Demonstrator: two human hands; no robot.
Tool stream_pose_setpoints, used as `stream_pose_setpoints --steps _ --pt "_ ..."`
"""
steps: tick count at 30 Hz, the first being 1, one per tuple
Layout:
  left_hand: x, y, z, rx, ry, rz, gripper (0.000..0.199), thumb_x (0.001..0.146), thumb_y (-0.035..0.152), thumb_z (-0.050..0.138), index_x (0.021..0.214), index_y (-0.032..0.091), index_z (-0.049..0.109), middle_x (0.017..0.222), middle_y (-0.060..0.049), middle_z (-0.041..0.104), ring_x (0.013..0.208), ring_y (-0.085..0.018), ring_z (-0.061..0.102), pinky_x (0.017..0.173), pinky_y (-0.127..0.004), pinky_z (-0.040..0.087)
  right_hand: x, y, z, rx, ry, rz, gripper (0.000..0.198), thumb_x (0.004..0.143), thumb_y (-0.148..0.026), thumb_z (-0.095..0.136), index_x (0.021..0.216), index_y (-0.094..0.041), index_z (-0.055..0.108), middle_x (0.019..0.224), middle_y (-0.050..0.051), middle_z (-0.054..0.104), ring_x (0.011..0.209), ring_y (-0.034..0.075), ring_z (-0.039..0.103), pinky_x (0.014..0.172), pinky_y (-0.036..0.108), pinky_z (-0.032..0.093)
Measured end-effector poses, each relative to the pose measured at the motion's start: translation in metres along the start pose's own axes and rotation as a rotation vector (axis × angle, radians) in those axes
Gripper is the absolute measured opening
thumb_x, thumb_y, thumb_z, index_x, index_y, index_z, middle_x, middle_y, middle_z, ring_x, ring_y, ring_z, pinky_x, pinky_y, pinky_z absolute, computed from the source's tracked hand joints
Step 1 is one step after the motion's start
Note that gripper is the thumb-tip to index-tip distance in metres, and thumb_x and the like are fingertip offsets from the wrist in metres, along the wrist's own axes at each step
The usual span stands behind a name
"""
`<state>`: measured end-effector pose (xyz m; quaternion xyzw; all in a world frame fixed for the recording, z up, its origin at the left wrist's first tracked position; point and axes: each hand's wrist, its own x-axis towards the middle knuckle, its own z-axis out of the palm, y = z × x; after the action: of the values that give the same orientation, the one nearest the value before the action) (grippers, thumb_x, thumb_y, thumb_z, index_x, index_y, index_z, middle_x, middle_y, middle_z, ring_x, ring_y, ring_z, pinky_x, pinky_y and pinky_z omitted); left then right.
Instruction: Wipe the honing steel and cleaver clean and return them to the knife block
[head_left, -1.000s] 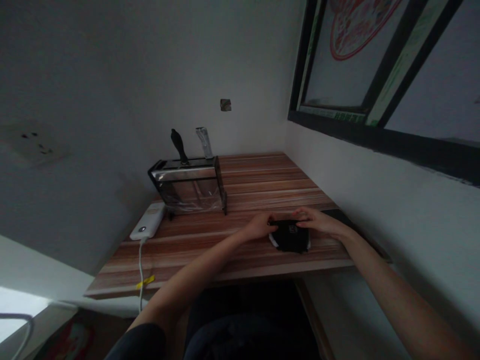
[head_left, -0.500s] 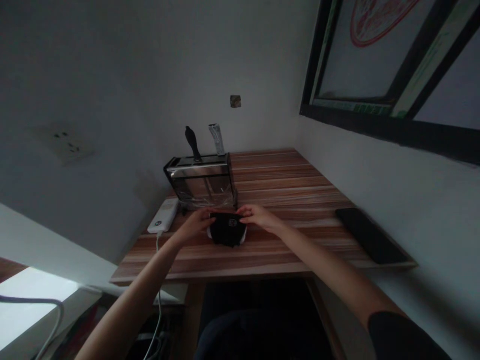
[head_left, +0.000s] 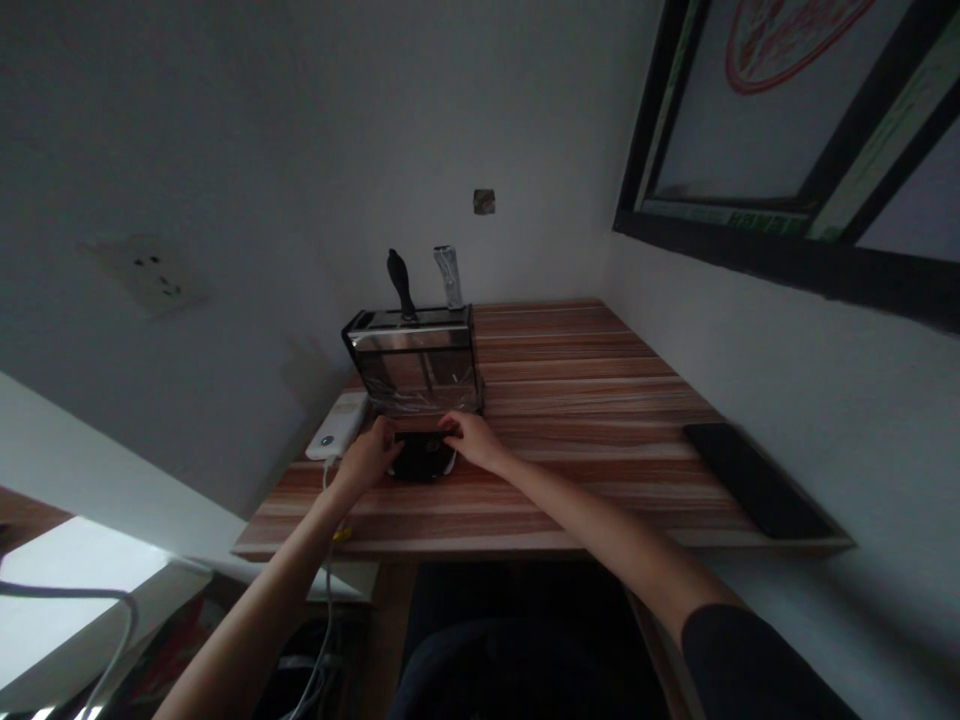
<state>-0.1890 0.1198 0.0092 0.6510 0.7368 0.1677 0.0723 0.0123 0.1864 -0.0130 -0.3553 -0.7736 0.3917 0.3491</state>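
Note:
A small black cloth piece (head_left: pixel 421 458) with a faint logo and pale lower edges lies near the front of the wooden table. Its exact kind is hard to tell in the dim light. My left hand (head_left: pixel 369 452) pinches its upper left corner. At the upper right corner, the thumb and fingers of my right hand (head_left: pixel 472 440) are closed on the same cloth. Just behind both hands stands a knife block (head_left: pixel 412 345) with clear sides, holding a black-handled tool (head_left: pixel 400 284) and a grey-handled one (head_left: pixel 448 276).
Left of my left hand is a white power strip (head_left: pixel 337 428) with a cable (head_left: pixel 330 590) hanging over the table's front edge. A black phone-like slab (head_left: pixel 750 478) lies at the right edge. Walls border the table (head_left: pixel 555 370); a framed board (head_left: pixel 750 130) hangs on the right.
Both hands have shifted left with the black cloth, closer to the power strip. The cloth now looks flatter and its logo fainter. The view has turned slightly.

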Motion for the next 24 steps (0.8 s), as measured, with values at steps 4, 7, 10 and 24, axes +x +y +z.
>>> stream_pose_setpoints --steps 4,7,10,24 --pt "-0.003 0.003 -0.006 0.081 0.013 0.006 0.026 0.084 0.032 0.053 0.105 0.018 0.048 0.086 -0.007 0.067 0.083 -0.027 0.066 0.069 -0.031 0.045 -0.017 -0.008 -0.009 -0.067 0.016 -0.074 0.030 0.069 -0.002 0.065 0.092 -0.021 0.061 0.097 0.003 0.059 0.089 0.018 0.057 0.083 0.034 0.043" --pt "-0.006 0.013 -0.015 0.103 0.070 0.030 0.025 0.086 0.030 0.049 0.106 0.016 0.048 0.095 -0.012 0.066 0.089 -0.028 0.064 0.072 -0.033 0.045 -0.037 -0.010 -0.031 -0.109 0.028 -0.136 0.022 0.074 -0.013 0.066 0.094 -0.021 0.062 0.094 0.003 0.059 0.082 0.017 0.057 0.076 0.030 0.043" --pt "-0.010 0.039 -0.022 0.071 0.112 0.117 0.022 0.089 0.028 0.043 0.105 0.015 0.049 0.100 -0.014 0.065 0.092 -0.028 0.062 0.074 -0.033 0.043 -0.053 0.000 -0.065 -0.134 0.063 -0.123 0.008 0.082 -0.024 0.060 0.086 -0.020 0.065 0.078 0.001 0.063 0.067 0.014 0.055 0.065 0.026 0.040" --pt "-0.014 0.206 0.076 -0.104 -0.258 0.731 0.023 0.089 0.028 0.047 0.082 0.018 0.066 0.084 -0.007 0.070 0.075 -0.019 0.064 0.066 -0.025 0.043 -0.060 0.057 -0.122 -0.106 0.224 0.002 0.034 0.087 -0.043 0.045 0.066 -0.019 0.056 0.052 -0.002 0.052 0.053 0.014 0.049 0.056 0.025 0.037"
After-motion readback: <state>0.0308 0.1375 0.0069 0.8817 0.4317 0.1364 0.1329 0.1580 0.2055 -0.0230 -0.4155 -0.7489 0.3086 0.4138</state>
